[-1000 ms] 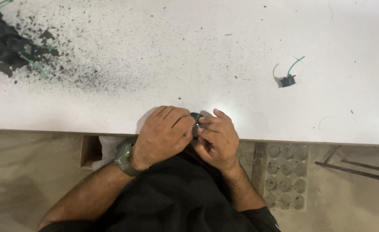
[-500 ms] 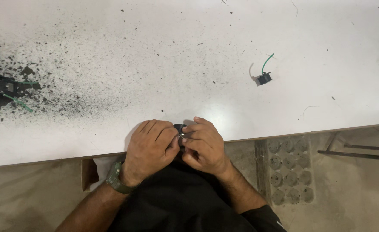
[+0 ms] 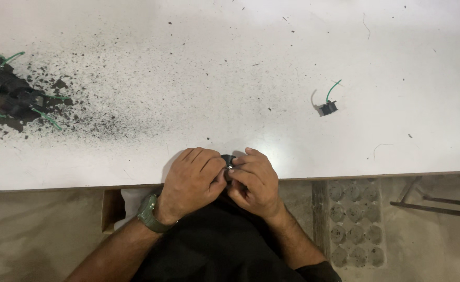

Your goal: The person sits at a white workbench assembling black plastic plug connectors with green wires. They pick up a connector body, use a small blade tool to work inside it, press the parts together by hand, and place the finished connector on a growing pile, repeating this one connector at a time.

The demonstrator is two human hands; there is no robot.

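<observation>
Small part: a small black part sits between the two hands at the near edge of the white table, mostly hidden by fingers; only its dark top and a glint of metal show.
Left hand: the left hand is curled over the part from the left, fingers clenched on it; a green wristwatch sits on the wrist.
Right hand: the right hand meets it from the right, fingertips pinching the same part, knuckles touching the left hand's.
Change: against the picture half a second back, the hands keep the same clasp at the table edge; the view has shifted a little, so the loose piece and the pile sit slightly elsewhere in frame.
Loose piece: a small black connector with a green wire lies alone, well to the right and further in.
Pile: a heap of black parts with green wires lies at the far left edge.
Surface: black specks and dust spread from the pile across the left half of the table.
Room: a bare concrete floor lies below the table edge, with a grey dimpled tray at the right and thin metal rods beside it.
</observation>
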